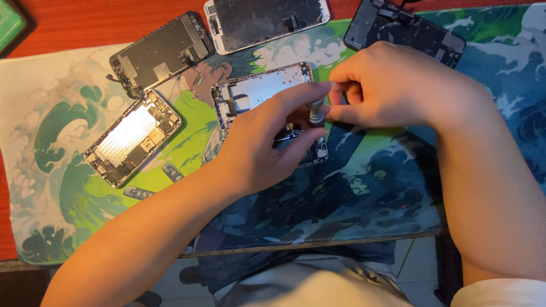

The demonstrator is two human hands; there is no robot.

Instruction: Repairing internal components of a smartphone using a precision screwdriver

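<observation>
An opened phone body [259, 91] with a silver inner plate lies in the middle of a printed green and blue mat [364, 187]. My left hand [267, 142] rests over its lower half, fingers on its edge. My right hand [392, 85] pinches a small grey screwdriver [316, 113] that stands upright over the phone. Both hands meet at the tool, and the left thumb and forefinger touch its shaft. The tool's tip is hidden.
A second opened phone body [133, 138] lies at the left. Detached screen panels lie at the top left [162, 52], top middle [267, 20] and top right [404, 31]. Small dark parts [139, 192] sit on the mat. The red wooden table [85, 23] shows behind.
</observation>
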